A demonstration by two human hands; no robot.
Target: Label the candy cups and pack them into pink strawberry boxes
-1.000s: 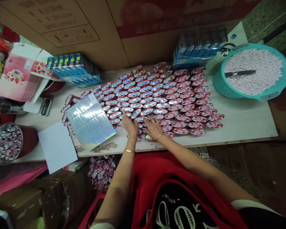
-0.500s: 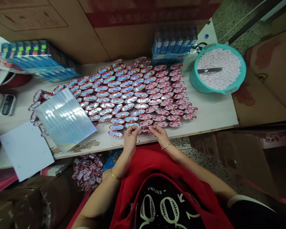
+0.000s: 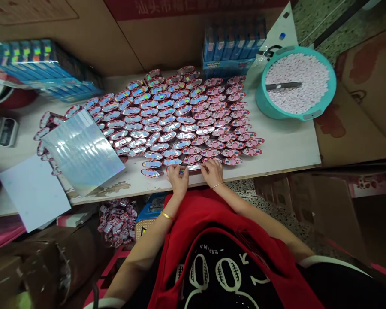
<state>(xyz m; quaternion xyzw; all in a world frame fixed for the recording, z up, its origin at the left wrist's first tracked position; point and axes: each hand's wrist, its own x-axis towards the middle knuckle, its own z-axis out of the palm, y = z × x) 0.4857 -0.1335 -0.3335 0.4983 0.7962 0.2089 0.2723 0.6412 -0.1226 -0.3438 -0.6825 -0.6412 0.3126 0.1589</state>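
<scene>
Item: small oval foil-lidded pink capsule (image 3: 193, 167), lying at the near edge of the pale wooden surface (image 3: 286, 148), at the front of the rows. Left hand (image 3: 178, 180): palm down, fingertips on the capsule's left end; grip loosely curled, whether it pinches the capsule cannot be told. Right hand (image 3: 213, 172): palm down, fingertips at the capsule's right end; grip likewise low and half-closed, hold not discernible. Gold bangle on the left wrist, thin bracelet on the right.

Adjacent stock: a wide field of matching oval foil-lidded capsules (image 3: 180, 116) in overlapping rows, silver-holographic to the left, pinker to the right. Holographic silver sheet (image 3: 82, 151) lying tilted over the left end of the rows. White paper sheet (image 3: 34, 197) beside it, overhanging the front edge. Round teal plastic basin of small pale pellets (image 3: 297, 83) at far right, a dark flat tool lying across the pellets. Blue carton stacks (image 3: 233, 45) at the back centre and back left.
</scene>
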